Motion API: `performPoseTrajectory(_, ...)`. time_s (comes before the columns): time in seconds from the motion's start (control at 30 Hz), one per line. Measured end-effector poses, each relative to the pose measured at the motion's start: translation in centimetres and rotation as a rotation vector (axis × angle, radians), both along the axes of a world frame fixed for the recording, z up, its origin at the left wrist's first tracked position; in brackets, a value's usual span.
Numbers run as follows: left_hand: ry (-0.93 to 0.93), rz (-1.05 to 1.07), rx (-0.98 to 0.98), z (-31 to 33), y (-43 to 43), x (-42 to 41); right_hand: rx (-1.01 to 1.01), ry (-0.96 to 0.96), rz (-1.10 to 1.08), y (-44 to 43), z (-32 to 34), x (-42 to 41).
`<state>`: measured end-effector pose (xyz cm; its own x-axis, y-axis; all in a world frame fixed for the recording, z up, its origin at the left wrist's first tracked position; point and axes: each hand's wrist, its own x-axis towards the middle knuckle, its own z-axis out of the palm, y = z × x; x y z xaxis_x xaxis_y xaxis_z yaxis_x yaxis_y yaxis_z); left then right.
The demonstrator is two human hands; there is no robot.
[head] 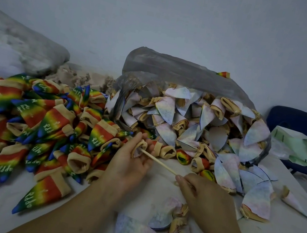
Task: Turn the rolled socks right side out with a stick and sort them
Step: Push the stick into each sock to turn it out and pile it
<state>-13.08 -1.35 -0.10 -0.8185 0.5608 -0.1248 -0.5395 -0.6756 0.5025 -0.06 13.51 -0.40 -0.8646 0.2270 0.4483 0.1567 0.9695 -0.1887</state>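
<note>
Head view, looking down at a white tabletop [91, 208] with a grey plastic bag [177, 69] lying on its side against the far wall [186, 19], its mouth facing the person. Pale socks [188, 122], folded into pointed cone shapes with tan cuffs, fill the bag and spill out of its mouth toward the right. More of them lie on the near side of the bag, between the person's forearms.

Just in front of the bag's mouth, the left hand [130, 163] is raised palm up, its fingers curled round a small rolled sock [140, 147] with a tan cuff. A thin, pale wooden stick [158, 162] has one end inside that sock's opening and slants down to the right. The right hand [202, 194], also in front of the bag and nearer the person, pinches the other end of the stick between thumb and fingers.

Left of the bag, a wide heap of rainbow socks [25, 114] covers the tabletop, red, yellow, green and blue with white lettering and tan cuffs. A few small rolled ones lie right at the bag's mouth, beside the left hand.

Behind that heap, left of the bag, are a crumpled beige cloth [85, 77] and a large grey bundle [27, 47]. Right of the bag stands a dark blue chair [295, 121] with green cloth [302, 151] on its seat.
</note>
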Motion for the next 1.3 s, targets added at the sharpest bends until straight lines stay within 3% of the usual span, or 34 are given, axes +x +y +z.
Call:
performPoseTrajectory(0.2,0.131,0.050,-0.133,0.4,0.4,0.1,0.056,-0.026,-0.035,-1.0,1.2,0.3)
performPoseTrajectory(0.3,0.100,0.060,-0.074,0.8,0.7,0.6,0.068,0.052,-0.024,-2.1,1.4,0.2)
performPoseTrajectory(0.4,0.121,-0.025,-0.055,0.6,2.0,2.6,0.028,0.011,-0.041,-3.9,1.4,-0.6)
performPoseTrajectory(0.5,0.214,-0.071,-0.129,0.5,3.2,4.1,-0.002,0.186,-0.035,-4.3,1.2,-1.3)
performPoseTrajectory(0.7,0.479,-0.076,-0.277,-0.9,3.0,4.5,-0.176,0.223,0.000,-2.6,0.4,-1.3)
performPoseTrajectory(1.1,0.331,0.034,-0.187,-0.5,1.6,1.3,-0.223,0.230,0.005,-0.5,0.2,-0.5)
performPoseTrajectory(1.23,0.390,0.090,-0.207,0.1,0.7,0.1,-0.150,0.164,0.051,-0.3,0.1,-0.1)
performPoseTrajectory(1.3,0.513,0.103,-0.298,0.0,0.3,-0.2,-0.139,0.116,0.060,-0.3,-0.1,-0.1)
